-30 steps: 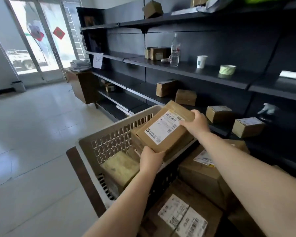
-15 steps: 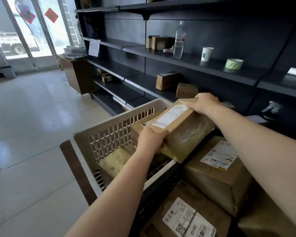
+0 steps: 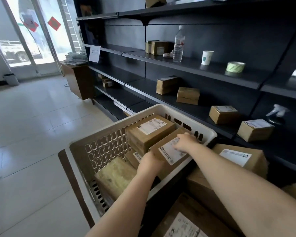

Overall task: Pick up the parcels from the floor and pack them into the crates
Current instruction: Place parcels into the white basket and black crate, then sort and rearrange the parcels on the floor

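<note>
A white slotted plastic crate (image 3: 99, 149) stands in front of me with several brown parcels inside. I hold a flat brown parcel with a white label (image 3: 167, 152) low inside the crate's right side. My left hand (image 3: 149, 164) grips its near left corner. My right hand (image 3: 185, 141) rests on its top at the far right edge. Behind it in the crate sits another labelled parcel (image 3: 149, 132), and a yellowish wrapped parcel (image 3: 114, 176) lies at the near left.
More brown parcels (image 3: 236, 158) are piled right of the crate, one with a label at the bottom (image 3: 183, 226). Dark shelves (image 3: 195, 69) on the right carry small boxes, a water bottle, a paper cup and a tape roll. Tiled floor (image 3: 32, 125) stretches left toward glass doors.
Both hands have lowered the labelled parcel from above the crate's rim down into the crate, beside the other labelled parcel. My view has tilted a little.
</note>
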`<state>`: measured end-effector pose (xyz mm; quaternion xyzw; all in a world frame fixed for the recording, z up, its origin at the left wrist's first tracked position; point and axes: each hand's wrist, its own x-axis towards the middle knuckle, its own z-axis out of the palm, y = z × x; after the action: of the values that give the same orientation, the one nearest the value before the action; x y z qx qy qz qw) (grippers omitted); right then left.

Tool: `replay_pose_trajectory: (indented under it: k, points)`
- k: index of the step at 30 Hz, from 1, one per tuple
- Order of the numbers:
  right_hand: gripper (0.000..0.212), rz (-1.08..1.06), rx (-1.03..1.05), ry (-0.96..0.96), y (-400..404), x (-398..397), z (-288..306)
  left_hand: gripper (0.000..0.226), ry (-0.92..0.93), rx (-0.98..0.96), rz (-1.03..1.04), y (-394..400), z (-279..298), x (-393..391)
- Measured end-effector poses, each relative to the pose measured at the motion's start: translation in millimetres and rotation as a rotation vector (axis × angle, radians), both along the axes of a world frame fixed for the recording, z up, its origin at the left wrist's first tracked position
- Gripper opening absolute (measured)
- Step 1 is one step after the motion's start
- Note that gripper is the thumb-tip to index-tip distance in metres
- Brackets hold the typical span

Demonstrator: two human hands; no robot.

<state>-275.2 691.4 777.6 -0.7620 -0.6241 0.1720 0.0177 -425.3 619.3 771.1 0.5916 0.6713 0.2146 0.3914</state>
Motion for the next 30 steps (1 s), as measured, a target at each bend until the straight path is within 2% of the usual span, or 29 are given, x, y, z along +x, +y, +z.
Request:
replay_pose_trajectory:
  k: [4, 9, 12, 14, 18, 23, 27, 30]
  points:
    - [0.048, 0.056, 0.227, 0.144, -32.2, 8.2, 17.4, 0.048, 0.035, 0.098, 0.07, -14.2, 11.8, 6.7]
    - [0.038, 0.06, 0.512, 0.244, -116.5, 69.7, 70.5, 0.04, -0.052, 0.307, -0.004, -64.2, 46.4, 60.2]
    - [0.035, 0.002, 0.672, 0.338, -195.0, 124.6, 97.8, 0.032, -0.168, 0.42, -0.105, -110.1, 68.4, 129.5]
    - [0.034, -0.048, 0.747, 0.314, -256.2, 170.3, 107.0, 0.028, -0.231, 0.473, -0.214, -149.4, 81.4, 187.8]
    - [0.032, -0.269, 0.759, 0.287, -391.3, 285.9, 91.8, 0.02, -0.361, 0.523, -0.475, -244.2, 83.2, 311.5]
    - [0.032, -0.649, 0.585, 0.357, -559.1, 411.7, 10.6, 0.027, -0.322, 0.309, -0.802, -366.0, 11.8, 438.8]
    - [0.033, -0.874, 0.42, 0.407, -646.6, 473.6, -72.8, 0.036, -0.18, 0.059, -0.936, -433.3, -83.0, 500.2]
    - [0.037, -0.969, 0.252, 0.433, -684.4, 502.5, -151.5, 0.035, -0.053, -0.078, -0.958, -463.5, -167.9, 527.3]
